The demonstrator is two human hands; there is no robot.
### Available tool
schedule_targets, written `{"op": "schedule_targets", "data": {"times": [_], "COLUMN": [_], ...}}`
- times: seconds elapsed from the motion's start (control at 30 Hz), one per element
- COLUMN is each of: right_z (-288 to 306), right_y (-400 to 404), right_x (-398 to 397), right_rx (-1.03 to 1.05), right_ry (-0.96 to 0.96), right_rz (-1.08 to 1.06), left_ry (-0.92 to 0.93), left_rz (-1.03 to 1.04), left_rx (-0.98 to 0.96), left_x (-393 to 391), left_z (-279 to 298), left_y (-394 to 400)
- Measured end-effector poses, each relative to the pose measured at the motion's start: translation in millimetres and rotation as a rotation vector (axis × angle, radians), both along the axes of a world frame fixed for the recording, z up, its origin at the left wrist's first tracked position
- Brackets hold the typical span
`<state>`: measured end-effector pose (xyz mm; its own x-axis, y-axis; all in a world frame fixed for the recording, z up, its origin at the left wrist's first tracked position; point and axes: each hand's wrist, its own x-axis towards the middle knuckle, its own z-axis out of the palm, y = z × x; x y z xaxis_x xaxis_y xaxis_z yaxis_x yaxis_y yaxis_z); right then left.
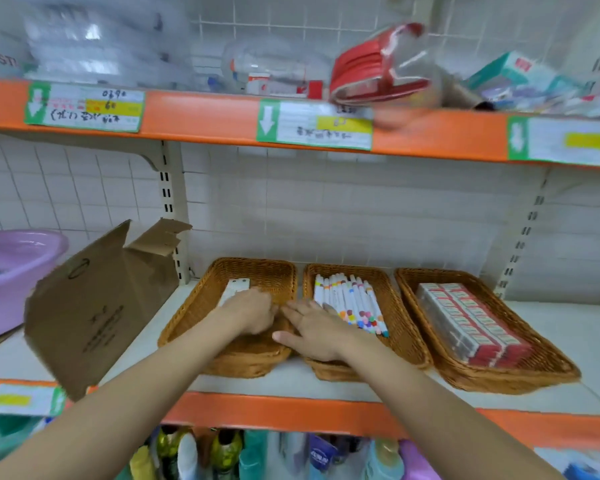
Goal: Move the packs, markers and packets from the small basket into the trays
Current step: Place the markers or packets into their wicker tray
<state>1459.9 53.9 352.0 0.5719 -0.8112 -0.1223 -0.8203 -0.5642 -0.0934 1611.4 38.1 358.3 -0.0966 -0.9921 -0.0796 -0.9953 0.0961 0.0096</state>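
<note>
Reaching in: both arms stretch over the white shelf (284, 379) toward three wicker trays sitting side by side.
Left hand: the left hand (253, 311) is down inside the left tray (187, 317), fingers curled over, right at the near end of a white packet (234, 289); can't tell if it's actually gripping the packet, motion blur doesn't help.
Right hand: the right hand (317, 330) lies flat-ish with fingers spread and relaxed across the rims where the left tray meets the middle tray (392, 306), holding nothing as far as I can see.
Markers: a row of white markers (350, 303) with coloured caps lies in the middle tray, just beside the right hand's fingers.
Packs: red-and-white packs (471, 323) wrapped in clear film fill the right tray (548, 362).
Left side stuff: a torn cardboard box (97, 306) leans near the left tray, with a purple basin (11, 268) beyond it.
Up top: orange shelf edge (205, 116) with price labels, blurry goods above.
</note>
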Motion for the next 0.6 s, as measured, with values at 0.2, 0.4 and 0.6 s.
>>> {"op": "schedule_targets", "data": {"times": [0.2,0.4,0.6], "right_z": [-5.0,-12.9,-19.5], "right_y": [53.7,104.2,140.6], "right_x": [-100.0,-186.2,-257.2], "right_rx": [0.096,0.039,0.026], "right_ry": [0.047,0.059,0.039], "right_rz": [-0.151,-0.203,-0.282], "left_ry": [-0.007,-0.022,-0.007], "left_rz": [-0.097,-0.119,-0.223], "left_rx": [0.087,0.086,0.108], "left_x": [-83.6,-171.4,-250.7], "left_z": [-7.7,-16.1,-19.5], "left_y": [36.8,90.6,121.1]}}
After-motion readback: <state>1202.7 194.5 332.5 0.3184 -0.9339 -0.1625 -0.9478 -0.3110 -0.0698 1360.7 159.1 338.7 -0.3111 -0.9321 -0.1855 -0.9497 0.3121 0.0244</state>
